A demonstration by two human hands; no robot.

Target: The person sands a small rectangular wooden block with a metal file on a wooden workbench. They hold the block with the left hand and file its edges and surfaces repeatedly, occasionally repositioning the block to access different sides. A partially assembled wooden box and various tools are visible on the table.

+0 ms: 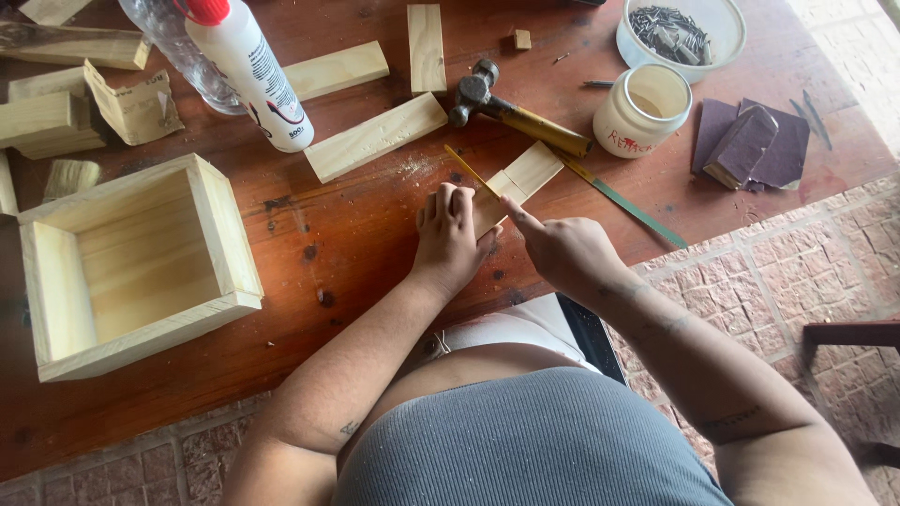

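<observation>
A short, pale pine strip (pixel 514 186) lies near the front edge of a dark red-brown wooden table (pixel 356 234), a thin yellow pencil (pixel 472 171) laid across it. The left hand (pixel 450 234) presses flat on the strip's near end, fingers together, pinning it rather than gripping it. The right hand (pixel 562 251) is loosely closed with the index finger extended onto the wood beside the pencil; whether it pinches the pencil cannot be told. By the look of it, this is a marking step: a cut line being set out on the strip. The next move would call for a steady hold, so the piece does not slide, and a square line. Just beyond lie a steel-headed hammer with a yellow wooden handle (pixel 511 111), a flat green-edged blade (pixel 623 201) and a cream plastic jar (pixel 643 110); a white bowl of dark nails (pixel 682 33) and folded purple sandpaper (pixel 750 145) sit to the right. To the left stands an open-topped square pine box (pixel 141 267), with a white glue bottle with a red cap (pixel 248 70) and loose pine offcuts (pixel 375 137) behind it.
</observation>
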